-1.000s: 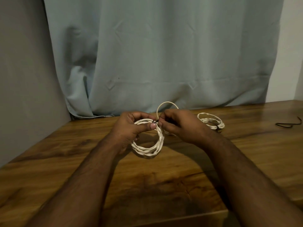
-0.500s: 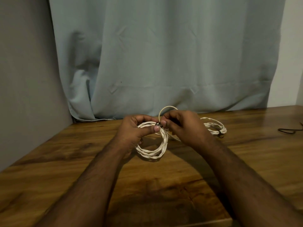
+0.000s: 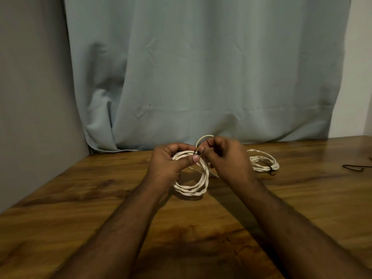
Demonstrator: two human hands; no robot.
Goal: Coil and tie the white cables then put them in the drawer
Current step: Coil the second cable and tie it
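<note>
A coil of white twisted cable (image 3: 193, 190) hangs in front of me over the wooden table (image 3: 100, 198). My left hand (image 3: 171, 164) grips the coil's top, thumb pressed across the strands. My right hand (image 3: 225, 160) pinches a small dark tie (image 3: 198, 153) at the same spot, fingers curled. A loose loop of the cable (image 3: 203, 137) sticks up between the two hands. A second white coil (image 3: 263, 162), bound with a dark tie, lies on the table behind my right hand. No drawer is in view.
A thin dark cord (image 3: 354, 167) lies at the table's far right. A pale blue curtain (image 3: 201, 67) hangs behind the table, and a grey wall (image 3: 30, 97) stands on the left.
Both hands stay together at the coil's top and have risen slightly with it. The view has tilted a little; the second coil has not moved.
</note>
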